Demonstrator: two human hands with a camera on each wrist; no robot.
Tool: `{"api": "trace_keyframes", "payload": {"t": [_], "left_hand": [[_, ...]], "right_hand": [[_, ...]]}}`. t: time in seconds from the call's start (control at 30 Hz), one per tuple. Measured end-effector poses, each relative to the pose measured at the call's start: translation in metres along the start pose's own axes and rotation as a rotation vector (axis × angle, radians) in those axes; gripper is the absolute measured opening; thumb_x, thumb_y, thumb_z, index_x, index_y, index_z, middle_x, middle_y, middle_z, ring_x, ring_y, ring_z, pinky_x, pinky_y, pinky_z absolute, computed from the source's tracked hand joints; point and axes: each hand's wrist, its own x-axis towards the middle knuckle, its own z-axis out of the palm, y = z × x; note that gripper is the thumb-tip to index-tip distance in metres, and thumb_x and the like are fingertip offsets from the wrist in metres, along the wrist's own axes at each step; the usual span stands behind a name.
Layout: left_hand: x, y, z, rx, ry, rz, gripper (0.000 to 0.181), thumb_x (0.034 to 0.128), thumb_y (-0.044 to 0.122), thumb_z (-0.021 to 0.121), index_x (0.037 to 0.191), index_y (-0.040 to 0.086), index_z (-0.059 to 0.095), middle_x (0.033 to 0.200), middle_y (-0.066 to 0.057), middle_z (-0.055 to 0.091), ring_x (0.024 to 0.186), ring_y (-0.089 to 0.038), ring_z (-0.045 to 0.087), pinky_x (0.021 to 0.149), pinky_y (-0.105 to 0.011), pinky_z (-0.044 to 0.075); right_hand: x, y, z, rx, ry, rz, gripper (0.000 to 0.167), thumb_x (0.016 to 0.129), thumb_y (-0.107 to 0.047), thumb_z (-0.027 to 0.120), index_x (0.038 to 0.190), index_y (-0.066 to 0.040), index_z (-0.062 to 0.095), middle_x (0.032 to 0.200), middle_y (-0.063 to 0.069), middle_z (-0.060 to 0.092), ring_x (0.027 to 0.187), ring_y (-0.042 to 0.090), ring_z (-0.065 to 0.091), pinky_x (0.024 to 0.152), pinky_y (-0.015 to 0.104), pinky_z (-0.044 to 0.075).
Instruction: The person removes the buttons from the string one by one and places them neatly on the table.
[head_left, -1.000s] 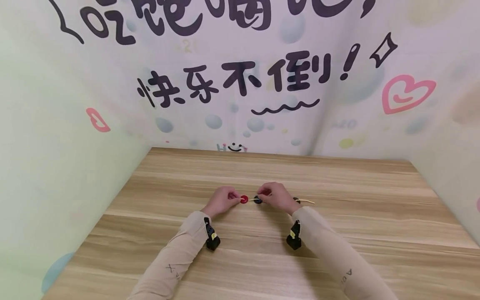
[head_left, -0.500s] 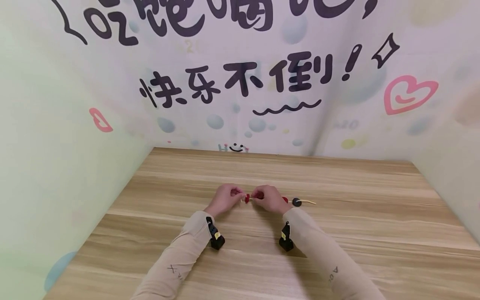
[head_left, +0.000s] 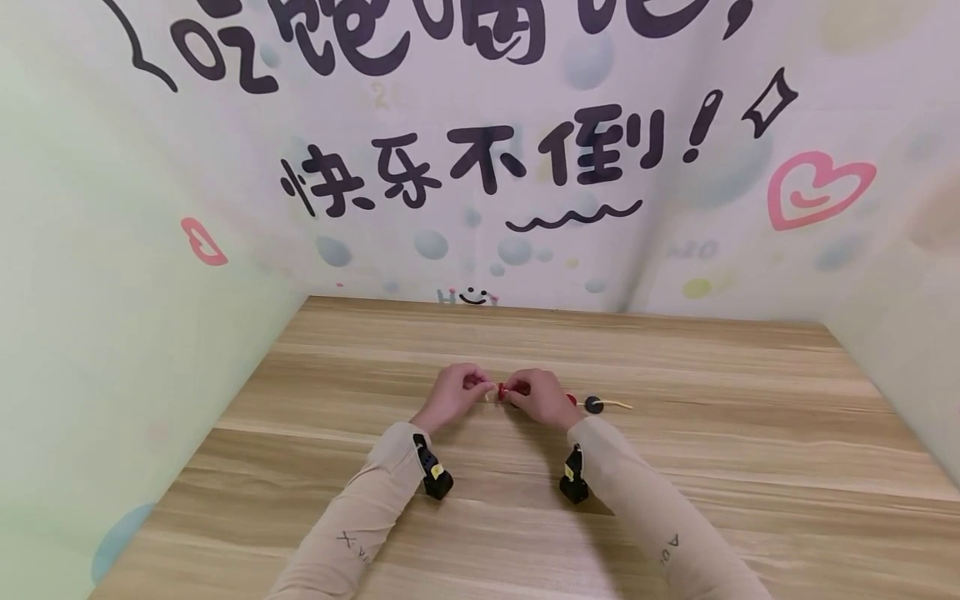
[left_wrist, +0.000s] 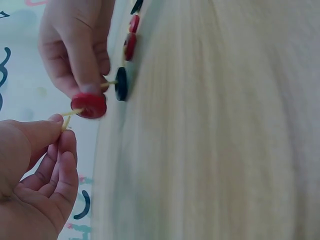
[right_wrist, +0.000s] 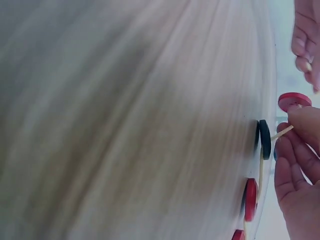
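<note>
Item 1. Red disc (left_wrist: 92,106), button-like; location: between the two hands, held above the wood-grain table (head_left: 480,533). I judge it light, rigid and smooth, apt to swivel if held by its flat faces, and not fragile. Best hold: the rim, thumb against finger, hole left uncovered.

Item 2. Yellow cord (head_left: 618,405), thin, running through the discs, far end lying on the table. I expect it soft and limp: it should follow a pull and buckle under a push. I would take it close to the hole, leaving little slack to bend.

Item 3. Left hand (left_wrist: 40,170): thumb and forefinger pinching the cord just beside the red disc, remaining fingers loosely curled.

Item 4. Right hand (left_wrist: 77,45): thumb and fingers pinching the red disc at its rim.

Item 5. Strung neighbours: a near dark disc (left_wrist: 121,84), two further red discs (left_wrist: 130,46), a far dark disc (head_left: 594,404). I would expect a hard tug to drag them along.

Remark: my left-wrist feed blurs at the hole; I cannot tell whether the two strands at the left fingertips form one loop.
</note>
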Motion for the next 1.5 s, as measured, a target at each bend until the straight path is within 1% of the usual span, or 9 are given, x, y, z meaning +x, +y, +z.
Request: {"api": "trace_keyframes", "payload": {"t": [0.27, 0.43, 0.63, 0.83, 1.0, 1.13, 1.23, 1.33, 1.5], "left_hand": [[-0.003, -0.005, 0.002, 0.004, 0.002, 0.015, 0.005, 0.0811, 0.008, 0.063, 0.081, 0.003, 0.064, 0.074, -0.002, 0.060, 0.066, -0.011, 0.053, 0.061, -0.021, 0.045], [-0.002, -0.007, 0.006, -0.013, -0.007, 0.010, 0.004, 0.0810, 0.007, 0.063, 0.082, 0.003, 0.064, 0.073, -0.002, 0.060, 0.066, -0.010, 0.054, 0.061, -0.021, 0.045], [-0.003, -0.004, 0.007, -0.023, 0.005, 0.025, 0.005, 0.0817, 0.006, 0.062, 0.083, 0.002, 0.063, 0.073, -0.003, 0.060, 0.066, -0.011, 0.054, 0.061, -0.021, 0.045], [-0.003, -0.004, 0.010, -0.016, 0.000, 0.027, 0.006, 0.0827, 0.007, 0.061, 0.084, 0.002, 0.062, 0.077, -0.004, 0.060, 0.070, -0.013, 0.055, 0.064, -0.022, 0.046], [-0.002, -0.003, 0.011, -0.064, -0.055, 0.041, 0.018, 0.0824, 0.008, 0.061, 0.097, -0.003, 0.060, 0.088, -0.010, 0.062, 0.080, -0.019, 0.059, 0.072, -0.025, 0.048], [-0.002, 0.000, 0.012, -0.133, -0.113, 0.044, 0.032, 0.0820, 0.011, 0.063, 0.110, -0.005, 0.055, 0.096, -0.015, 0.062, 0.088, -0.024, 0.059, 0.076, -0.027, 0.048], [-0.002, 0.002, 0.015, -0.175, -0.138, 0.045, 0.038, 0.0816, 0.012, 0.064, 0.114, -0.006, 0.052, 0.101, -0.018, 0.060, 0.092, -0.027, 0.059, 0.078, -0.029, 0.047], [-0.002, 0.004, 0.017, -0.208, -0.144, 0.046, 0.038, 0.0816, 0.010, 0.063, 0.114, -0.006, 0.052, 0.103, -0.020, 0.059, 0.094, -0.028, 0.058, 0.079, -0.029, 0.047], [-0.001, 0.005, 0.022, -0.220, -0.122, 0.048, 0.032, 0.0823, 0.009, 0.062, 0.110, -0.005, 0.055, 0.104, -0.018, 0.059, 0.094, -0.026, 0.058, 0.078, -0.026, 0.047]], "right_hand": [[-0.002, 0.002, -0.004, 0.087, 0.037, 0.051, 0.004, 0.081, -0.006, 0.064, 0.083, -0.007, 0.067, 0.081, 0.001, 0.064, 0.075, 0.011, 0.057, 0.066, 0.024, 0.048], [-0.004, 0.005, -0.006, 0.103, 0.019, 0.018, 0.005, 0.080, -0.005, 0.064, 0.083, -0.006, 0.068, 0.082, 0.003, 0.064, 0.074, 0.012, 0.057, 0.063, 0.023, 0.048], [-0.006, 0.008, -0.007, 0.082, 0.005, -0.029, 0.005, 0.080, -0.008, 0.064, 0.082, -0.006, 0.068, 0.082, 0.003, 0.065, 0.072, 0.010, 0.056, 0.062, 0.022, 0.046], [-0.008, 0.006, -0.011, 0.106, 0.013, 0.003, 0.007, 0.083, -0.010, 0.061, 0.084, -0.007, 0.067, 0.082, 0.001, 0.064, 0.072, 0.010, 0.055, 0.063, 0.023, 0.046], [-0.008, 0.004, -0.013, 0.145, 0.022, 0.032, 0.006, 0.084, -0.008, 0.060, 0.085, -0.006, 0.066, 0.083, 0.002, 0.064, 0.073, 0.012, 0.056, 0.062, 0.023, 0.047], [-0.008, 0.002, -0.015, 0.162, 0.020, 0.025, 0.006, 0.084, -0.007, 0.059, 0.086, -0.006, 0.065, 0.083, 0.003, 0.063, 0.073, 0.012, 0.056, 0.062, 0.023, 0.047], [-0.009, 0.002, -0.016, 0.176, 0.019, 0.016, 0.006, 0.084, -0.006, 0.059, 0.086, -0.005, 0.064, 0.082, 0.003, 0.063, 0.073, 0.012, 0.057, 0.062, 0.024, 0.047], [-0.009, 0.001, -0.017, 0.187, 0.019, 0.013, 0.006, 0.084, -0.006, 0.059, 0.087, -0.005, 0.064, 0.082, 0.003, 0.063, 0.075, 0.013, 0.058, 0.064, 0.024, 0.048], [-0.009, 0.000, -0.018, 0.199, 0.018, 0.007, 0.007, 0.084, -0.007, 0.059, 0.088, -0.004, 0.064, 0.083, 0.003, 0.063, 0.077, 0.014, 0.059, 0.067, 0.026, 0.049]]}}
